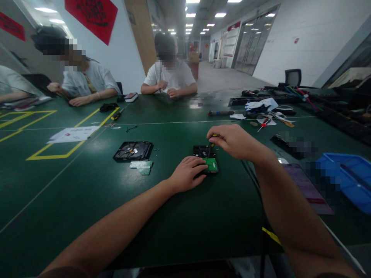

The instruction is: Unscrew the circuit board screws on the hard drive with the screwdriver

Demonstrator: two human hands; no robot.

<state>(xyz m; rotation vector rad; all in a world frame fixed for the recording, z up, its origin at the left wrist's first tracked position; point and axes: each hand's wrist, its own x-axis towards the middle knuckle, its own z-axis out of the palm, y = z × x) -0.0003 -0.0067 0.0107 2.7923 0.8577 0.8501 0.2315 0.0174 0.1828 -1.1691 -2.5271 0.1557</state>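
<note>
A black hard drive (200, 151) with a green circuit board (212, 165) on its near half lies on the dark green table. My left hand (189, 173) rests on the drive's left side, its fingers spread and their tips on the board. Above the drive, my right hand (232, 143) is closed around the yellow and black handle of a screwdriver (212, 145), which points down at the drive. The hand and the dark casing make its tip hard to see.
Another black drive (133, 150) and a loose circuit board (142, 166) lie to the left. Tools and cables (272, 112) are at the back right, with a purple tablet-like panel (310, 187) and blue tray (348, 177) at the right. People sit across the table.
</note>
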